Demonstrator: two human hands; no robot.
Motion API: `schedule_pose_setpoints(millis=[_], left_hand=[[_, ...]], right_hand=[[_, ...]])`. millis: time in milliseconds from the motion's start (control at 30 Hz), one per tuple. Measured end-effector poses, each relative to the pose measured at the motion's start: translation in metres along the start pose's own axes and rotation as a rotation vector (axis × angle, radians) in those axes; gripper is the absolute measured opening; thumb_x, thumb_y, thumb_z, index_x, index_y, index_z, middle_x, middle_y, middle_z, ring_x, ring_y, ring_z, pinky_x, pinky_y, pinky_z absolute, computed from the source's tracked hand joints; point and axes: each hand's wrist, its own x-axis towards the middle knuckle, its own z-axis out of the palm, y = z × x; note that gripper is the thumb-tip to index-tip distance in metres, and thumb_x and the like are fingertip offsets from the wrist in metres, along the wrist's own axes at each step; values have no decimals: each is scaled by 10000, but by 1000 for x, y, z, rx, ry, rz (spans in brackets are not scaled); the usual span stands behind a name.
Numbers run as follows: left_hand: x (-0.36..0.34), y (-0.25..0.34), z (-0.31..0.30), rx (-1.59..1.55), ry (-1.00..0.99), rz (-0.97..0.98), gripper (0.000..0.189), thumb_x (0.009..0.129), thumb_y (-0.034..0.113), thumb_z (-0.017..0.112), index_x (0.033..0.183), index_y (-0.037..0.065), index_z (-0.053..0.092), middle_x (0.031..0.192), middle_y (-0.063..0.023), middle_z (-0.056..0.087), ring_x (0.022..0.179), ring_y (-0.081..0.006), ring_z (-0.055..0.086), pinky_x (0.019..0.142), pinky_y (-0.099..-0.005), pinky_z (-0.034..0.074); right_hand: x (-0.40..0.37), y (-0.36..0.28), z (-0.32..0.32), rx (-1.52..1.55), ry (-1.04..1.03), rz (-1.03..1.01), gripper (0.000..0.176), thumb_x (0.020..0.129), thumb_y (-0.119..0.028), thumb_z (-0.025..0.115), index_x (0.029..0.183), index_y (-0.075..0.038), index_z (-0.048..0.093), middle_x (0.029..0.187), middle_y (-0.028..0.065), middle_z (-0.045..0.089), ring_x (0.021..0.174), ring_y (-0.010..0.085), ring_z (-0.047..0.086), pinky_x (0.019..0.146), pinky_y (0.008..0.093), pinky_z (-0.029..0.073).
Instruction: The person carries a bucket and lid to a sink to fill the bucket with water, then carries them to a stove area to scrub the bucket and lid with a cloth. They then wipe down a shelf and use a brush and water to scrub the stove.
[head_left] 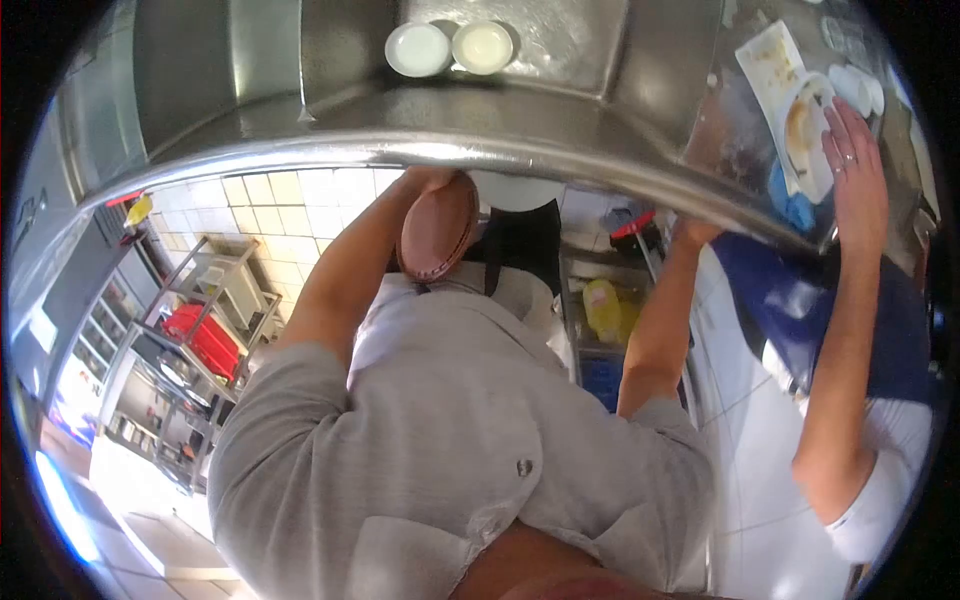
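My left hand (430,180) grips the top of a pinkish-brown plate (438,228), held on edge in front of my body just below the sink rim. A row of dark marks runs along the plate's lower border. Beside it, a white rounded dish (520,192) shows partly beneath the rim; what supports it is hidden. Off to the right, my right hand (698,232) is at the sink's front edge, its fingers mostly hidden, so I cannot see whether it holds anything. Two small white bowls (418,49) sit side by side in the metal sink (390,115).
A co-worker's hand (855,160) rests on a stained white dish (802,140) at the right, near a blue cloth (790,200). A yellow bottle (602,308) stands in a bin under the counter. Metal shelving with a red crate (202,338) is at the left.
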Motion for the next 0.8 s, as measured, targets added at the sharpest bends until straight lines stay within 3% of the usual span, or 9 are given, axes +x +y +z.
schedule_pose_setpoints(millis=[100, 200, 300, 400, 500, 600, 700, 800], left_hand=[[-24, -16, -10, -25, 56, -62, 340, 958, 288, 623, 1185, 51, 714, 1227, -134, 703, 1123, -269, 633, 1014, -389, 483], [-47, -35, -16, -55, 121, -129, 330, 941, 264, 636, 1179, 51, 716, 1222, -143, 705, 1121, -278, 636, 1009, -398, 488], [-67, -50, -21, -97, 199, -191, 321, 923, 240, 649, 1174, 50, 717, 1216, -151, 708, 1119, -288, 639, 1004, -407, 493], [-87, -64, -26, -134, 285, -243, 315, 906, 215, 662, 1168, 50, 718, 1211, -159, 710, 1117, -297, 642, 999, -416, 498], [-108, -81, -33, -160, 368, -278, 311, 889, 191, 675, 1162, 49, 720, 1206, -167, 712, 1115, -307, 645, 994, -425, 503], [-126, -86, -41, -242, 438, -313, 313, 882, 186, 681, 1154, 36, 717, 1188, -170, 712, 1101, -303, 645, 975, -426, 510], [-137, -78, -52, -377, 505, -323, 317, 882, 190, 682, 1145, 16, 714, 1164, -170, 711, 1081, -292, 645, 949, -423, 518], [-145, -69, -66, -496, 557, -313, 324, 881, 194, 684, 1135, -4, 710, 1140, -170, 710, 1061, -281, 644, 924, -420, 527]], right_hand=[[46, 6, -44, 19, -26, -209, 437, 1083, -238, 422, 1439, 13, 453, 1468, 216, 525, 1319, 339, 528, 1058, 444, 467], [53, -31, -39, 1054, -181, 238, 508, 1078, -230, 446, 1522, -7, 337, 1561, 213, 427, 1436, 386, 410, 1176, 535, 336], [50, 17, -34, 1503, -313, 69, 629, 1064, -227, 506, 1587, -47, 208, 1662, 187, 266, 1507, 407, 293, 1211, 610, 254], [41, 26, -36, 1716, -240, 365, 699, 1037, -244, 565, 1618, -116, 198, 1691, 149, 212, 1519, 390, 278, 1242, 578, 188], [29, 5, -37, 1866, -37, 495, 545, 1009, -156, 386, 1535, -17, 359, 1621, 242, 310, 1495, 464, 282, 1243, 611, 195], [23, 0, -29, 1185, -166, 241, 583, 1036, -152, 344, 1579, 18, 217, 1671, 258, 170, 1526, 488, 182, 1239, 673, 134], [26, -12, -32, 1589, -36, 490, 545, 1048, -121, 309, 1575, 6, 247, 1668, 249, 194, 1523, 470, 216, 1247, 628, 182], [25, -3, -27, 1330, -153, 339, 537, 1050, -109, 300, 1573, 6, 259, 1663, 246, 217, 1523, 430, 248, 1250, 569, 227]])
